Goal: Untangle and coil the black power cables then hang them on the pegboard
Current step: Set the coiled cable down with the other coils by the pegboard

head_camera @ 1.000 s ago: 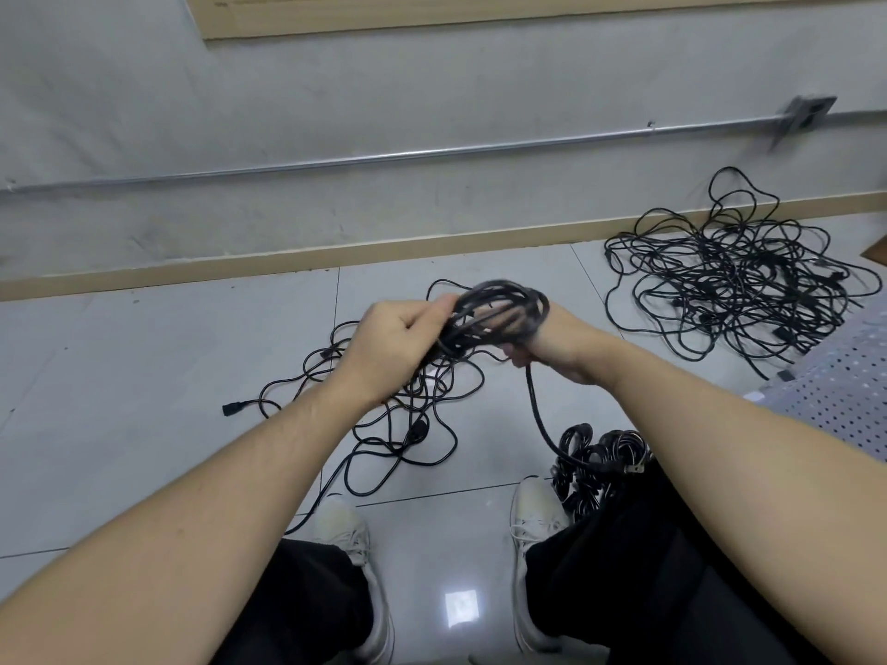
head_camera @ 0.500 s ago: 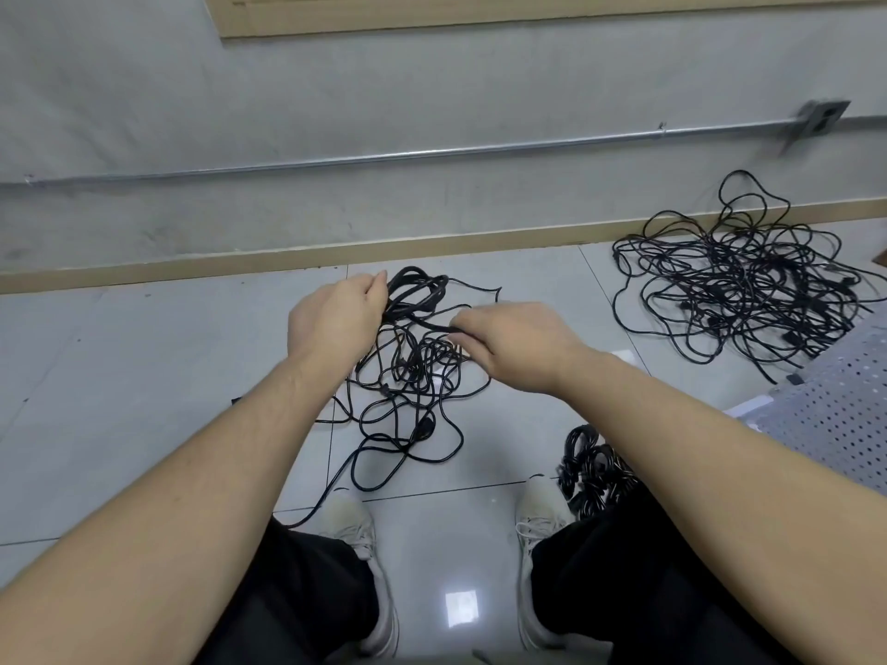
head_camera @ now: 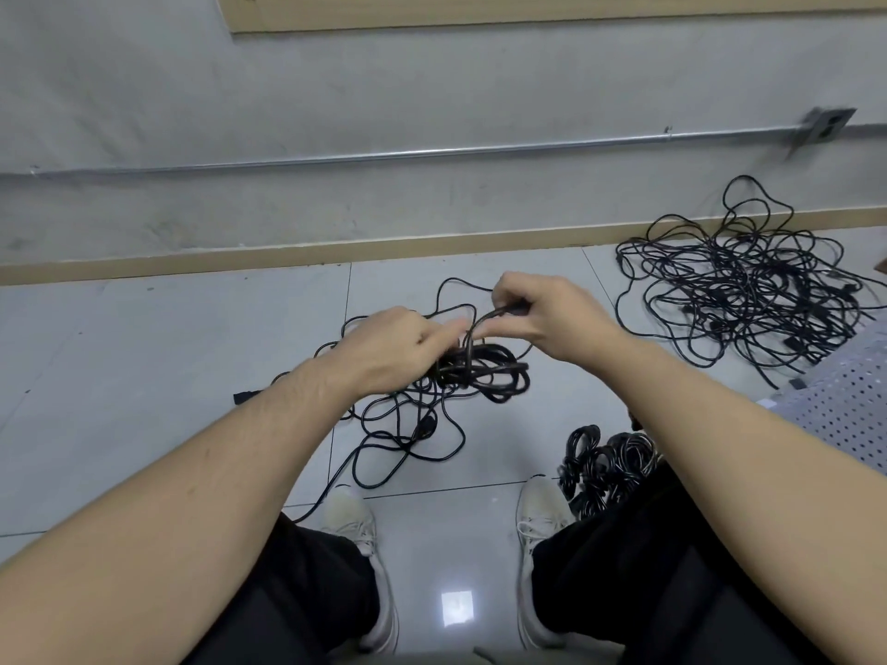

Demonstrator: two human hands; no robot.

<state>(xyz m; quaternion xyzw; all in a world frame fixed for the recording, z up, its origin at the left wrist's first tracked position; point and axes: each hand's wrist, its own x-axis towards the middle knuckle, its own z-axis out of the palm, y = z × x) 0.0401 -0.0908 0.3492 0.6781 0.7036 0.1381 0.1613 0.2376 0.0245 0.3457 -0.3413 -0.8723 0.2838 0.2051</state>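
Observation:
A coiled black power cable [head_camera: 494, 371] hangs in the air above the floor. My left hand [head_camera: 393, 348] grips the coil at its left side. Just above it my right hand [head_camera: 547, 314] pinches the cable's free end, which loops round the coil. Beneath them a loose tangle of black cable [head_camera: 408, 424] lies on the tiles. A bigger tangled pile of black cables [head_camera: 749, 290] sits at the right by the wall. Several finished coils [head_camera: 605, 463] lie next to my right shoe. The white pegboard [head_camera: 845, 405] lies at the right edge.
I sit with both legs in black trousers and white shoes [head_camera: 355, 525] on glossy grey tiles. A wooden skirting [head_camera: 288, 256] and a metal conduit [head_camera: 432, 153] run along the grey wall ahead. A loose plug [head_camera: 245, 396] lies on the floor at the left.
The coil has dropped lower and to the right. My right hand went up and over it with the free end. My left hand shifted right and keeps its grip.

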